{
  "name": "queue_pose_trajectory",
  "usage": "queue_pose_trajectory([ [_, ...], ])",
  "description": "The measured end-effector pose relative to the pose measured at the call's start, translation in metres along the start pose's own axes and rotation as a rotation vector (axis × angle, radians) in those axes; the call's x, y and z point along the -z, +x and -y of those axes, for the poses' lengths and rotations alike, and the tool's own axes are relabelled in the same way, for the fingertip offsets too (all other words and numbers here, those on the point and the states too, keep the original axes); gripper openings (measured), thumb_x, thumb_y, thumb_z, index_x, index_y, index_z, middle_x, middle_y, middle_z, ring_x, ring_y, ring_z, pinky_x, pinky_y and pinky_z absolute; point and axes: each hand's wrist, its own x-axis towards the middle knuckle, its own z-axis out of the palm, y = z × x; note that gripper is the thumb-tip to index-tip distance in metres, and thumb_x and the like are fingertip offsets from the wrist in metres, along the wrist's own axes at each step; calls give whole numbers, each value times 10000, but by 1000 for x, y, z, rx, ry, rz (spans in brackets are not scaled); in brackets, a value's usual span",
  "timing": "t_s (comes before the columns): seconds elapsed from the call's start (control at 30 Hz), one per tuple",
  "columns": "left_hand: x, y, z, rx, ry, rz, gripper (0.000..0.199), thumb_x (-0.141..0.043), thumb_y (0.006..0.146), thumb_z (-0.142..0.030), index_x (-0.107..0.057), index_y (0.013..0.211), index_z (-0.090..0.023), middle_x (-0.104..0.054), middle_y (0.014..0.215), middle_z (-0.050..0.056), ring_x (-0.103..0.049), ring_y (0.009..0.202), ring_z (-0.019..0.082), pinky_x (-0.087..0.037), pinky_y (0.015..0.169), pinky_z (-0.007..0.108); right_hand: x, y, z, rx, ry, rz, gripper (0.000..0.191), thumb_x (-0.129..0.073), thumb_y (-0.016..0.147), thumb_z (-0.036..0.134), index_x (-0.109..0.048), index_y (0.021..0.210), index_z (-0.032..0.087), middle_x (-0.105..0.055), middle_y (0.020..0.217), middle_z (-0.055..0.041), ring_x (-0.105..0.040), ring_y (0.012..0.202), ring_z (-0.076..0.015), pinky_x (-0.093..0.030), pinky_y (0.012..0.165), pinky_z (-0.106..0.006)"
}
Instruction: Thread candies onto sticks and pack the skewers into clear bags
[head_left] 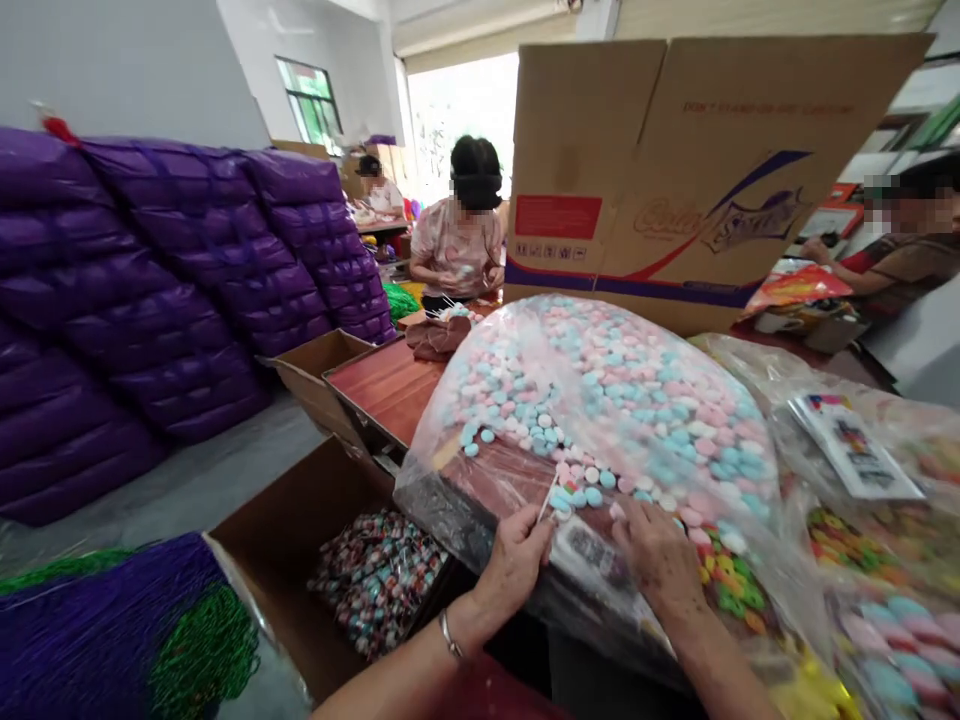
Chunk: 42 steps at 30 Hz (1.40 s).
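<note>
A big clear plastic bag (525, 330) lies on the table, full of pink, blue and white round candies (637, 390). At the bag's near edge my left hand (517, 560) is closed on a thin white stick (550, 497), which has small colored pieces near it. To the right, my right hand (656, 550) rests with bent fingers at the near candies, a pink one at its fingertips; whether it grips that candy is unclear. Yellow, green and red ring candies (739, 590) lie just right of my right hand.
An open carton (262, 530) with wrapped candies stands at lower left. Behind the bag rises a large cardboard box (585, 130). Purple bales (172, 270) line the left. A person (457, 240) sits across the table; another (892, 250) is at right. Packets (855, 450) lie at right.
</note>
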Motion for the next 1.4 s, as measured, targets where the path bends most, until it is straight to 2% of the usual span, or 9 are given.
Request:
queue_pose_trajectory([
  [0.07,1,-12,-1,34,11,46,389,-579,857,-482,-482,614,-194,-403,532,-52,-335,521,104,-256,502,238,16,-6,6,-261,271,24,189,-523,861,239,-693,932,201,-700,815,-69,-625,764,-219,-460,676,-321],
  [0.13,1,-24,-2,56,47,111,380,-577,860,-473,-497,618,-191,-414,536,-50,-334,516,102,-251,497,236,30,-12,12,-571,620,52,186,-613,814,376,-694,857,214,-676,716,-21,-588,653,-181,-441,612,-295],
  [0.2,0,-33,-3,57,83,175,358,-572,860,-457,-513,629,-190,-419,536,-54,-331,507,100,-250,492,234,41,-17,17,-810,1031,-26,240,-697,719,420,-691,823,203,-654,669,7,-557,588,-144,-408,552,-260],
  [0.27,-2,-38,-5,58,121,226,350,-575,852,-443,-512,618,-191,-414,527,-59,-329,501,98,-255,494,231,47,-21,20,-952,1328,-119,257,-753,626,368,-693,806,195,-655,665,20,-557,573,-120,-382,518,-230],
  [0.33,-4,-39,-7,61,158,260,345,-569,844,-432,-506,604,-193,-413,514,-61,-329,496,98,-261,498,230,50,-25,22,-1042,1468,-165,273,-783,562,309,-701,794,191,-669,672,22,-582,583,-116,-387,500,-212],
  [0.47,-4,-40,-9,59,203,302,329,-550,824,-431,-523,596,-195,-409,490,-60,-337,497,105,-271,512,234,52,-30,24,-1076,1526,-159,270,-797,537,270,-721,783,188,-694,677,16,-609,598,-116,-429,488,-200],
  [0.67,3,-41,-3,111,211,326,281,-552,821,-428,-627,714,-179,-423,484,-65,-355,490,111,-285,521,237,42,-28,29,-1045,1546,-123,260,-796,573,264,-747,817,186,-714,726,0,-610,622,-114,-498,531,-226],
  [0.9,10,-39,1,136,216,327,296,-545,828,-436,-611,700,-178,-420,503,-64,-358,503,109,-284,523,236,34,-27,35,-1032,1542,-121,253,-835,554,272,-765,787,202,-717,713,9,-620,637,-118,-546,564,-243],
  [1.4,21,-37,0,152,222,365,306,-542,840,-435,-626,743,-156,-404,530,-61,-345,514,103,-263,509,239,28,-31,39,-985,1547,-103,249,-843,579,274,-787,815,220,-718,691,19,-607,601,-99,-512,589,-239],
])
